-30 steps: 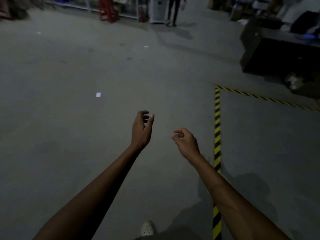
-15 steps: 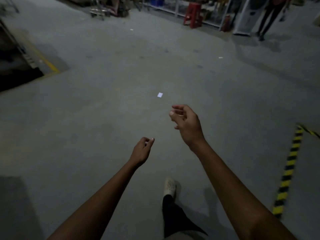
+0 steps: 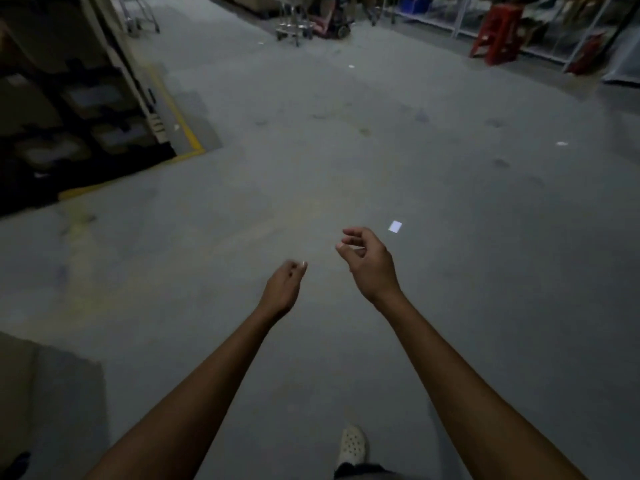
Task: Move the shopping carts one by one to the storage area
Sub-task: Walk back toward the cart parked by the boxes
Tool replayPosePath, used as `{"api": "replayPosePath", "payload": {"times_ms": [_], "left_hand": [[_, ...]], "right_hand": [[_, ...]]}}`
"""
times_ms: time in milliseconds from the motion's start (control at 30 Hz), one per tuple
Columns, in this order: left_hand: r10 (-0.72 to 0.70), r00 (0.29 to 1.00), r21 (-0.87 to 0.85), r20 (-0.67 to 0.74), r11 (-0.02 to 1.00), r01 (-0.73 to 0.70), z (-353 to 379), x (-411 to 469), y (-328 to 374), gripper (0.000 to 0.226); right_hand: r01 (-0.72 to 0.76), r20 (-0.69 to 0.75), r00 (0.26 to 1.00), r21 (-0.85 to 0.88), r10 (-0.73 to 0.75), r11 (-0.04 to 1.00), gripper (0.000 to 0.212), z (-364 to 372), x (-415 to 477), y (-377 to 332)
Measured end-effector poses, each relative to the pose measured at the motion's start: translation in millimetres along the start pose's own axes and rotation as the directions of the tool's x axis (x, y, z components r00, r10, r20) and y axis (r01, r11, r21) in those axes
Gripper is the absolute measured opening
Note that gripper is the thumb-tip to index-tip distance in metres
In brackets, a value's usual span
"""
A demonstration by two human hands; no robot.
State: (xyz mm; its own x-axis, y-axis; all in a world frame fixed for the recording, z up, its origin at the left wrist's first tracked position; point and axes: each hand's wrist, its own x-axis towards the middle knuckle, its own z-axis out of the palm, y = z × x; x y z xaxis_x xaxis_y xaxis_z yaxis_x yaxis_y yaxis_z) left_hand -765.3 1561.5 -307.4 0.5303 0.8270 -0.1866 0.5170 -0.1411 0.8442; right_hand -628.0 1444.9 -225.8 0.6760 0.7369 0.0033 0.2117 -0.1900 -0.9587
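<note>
left hand (image 3: 282, 289) and right hand (image 3: 370, 261) reach forward, grip loose and empty, likely readying for the cart (image 3: 292, 28) at upper centre.

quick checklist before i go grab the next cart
1. Left hand free: ok, loosely curled, holding nothing.
2. Right hand free: ok, also empty.
3. Silver metal shopping cart in sight: ok, far ahead at the top edge; only its lower frame shows.
4. Grey concrete floor towards it passable: ok, only a small white paper scrap lies on it.
5. Cart's basket empty: cannot tell, cut off by the frame.
6. Red plastic stool out of the way: ok, far off to the right.
</note>
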Motion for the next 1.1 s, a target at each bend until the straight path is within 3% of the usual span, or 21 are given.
{"api": "replayPosePath", "payload": {"times_ms": [133, 233, 433, 600, 733, 833, 933, 1100], "left_hand": [[0.165, 0.972, -0.15, -0.166, 0.97, -0.19, -68.0, 63.8, 57.0, 0.03], [0.271, 0.924, -0.175, -0.268, 0.93, -0.324, -119.7, 110.3, 82.5, 0.036], [0.349, 0.864, -0.167, -0.363, 0.888, -0.429, -198.4, 255.7, 57.3, 0.038], [0.19, 0.936, -0.132, -0.295, 0.963, -0.237, -252.5, 398.0, 17.3, 0.029], [-0.003, 0.984, -0.055, -0.176, 0.998, -0.007, -288.1, 491.9, -17.9, 0.035], [-0.1, 0.99, -0.022, -0.104, 0.995, 0.098, -304.8, 552.5, -43.5, 0.038], [-0.156, 0.986, -0.002, -0.056, 0.988, 0.156, -308.6, 616.7, -61.9, 0.039], [-0.165, 0.985, 0.022, -0.041, 0.986, 0.166, -309.4, 758.3, -55.0, 0.039]], "right_hand": [[-0.122, 0.086, 0.988, -0.063, 0.127, 0.99, 0.03, 56.0, 83.8, 26.0], [-0.185, 0.15, 0.968, -0.12, 0.202, 0.975, 0.03, 104.2, 142.3, 44.0], [-0.232, 0.178, 0.949, -0.162, 0.26, 0.959, 0.018, 219.9, 285.2, 50.2], [-0.156, 0.181, 0.968, -0.111, 0.175, 0.981, 0.016, 300.0, 403.9, -12.9], [0.021, 0.146, 0.989, 0.069, -0.031, 0.997, 0.011, 332.7, 482.9, -106.3], [0.166, 0.106, 0.977, 0.144, -0.182, 0.975, 0.022, 346.5, 533.9, -160.2], [0.235, 0.081, 0.965, 0.151, -0.249, 0.96, 0.025, 364.3, 592.2, -174.6], [0.168, 0.049, 0.983, 0.154, -0.178, 0.974, 0.022, 403.9, 727.9, -141.2]]}}
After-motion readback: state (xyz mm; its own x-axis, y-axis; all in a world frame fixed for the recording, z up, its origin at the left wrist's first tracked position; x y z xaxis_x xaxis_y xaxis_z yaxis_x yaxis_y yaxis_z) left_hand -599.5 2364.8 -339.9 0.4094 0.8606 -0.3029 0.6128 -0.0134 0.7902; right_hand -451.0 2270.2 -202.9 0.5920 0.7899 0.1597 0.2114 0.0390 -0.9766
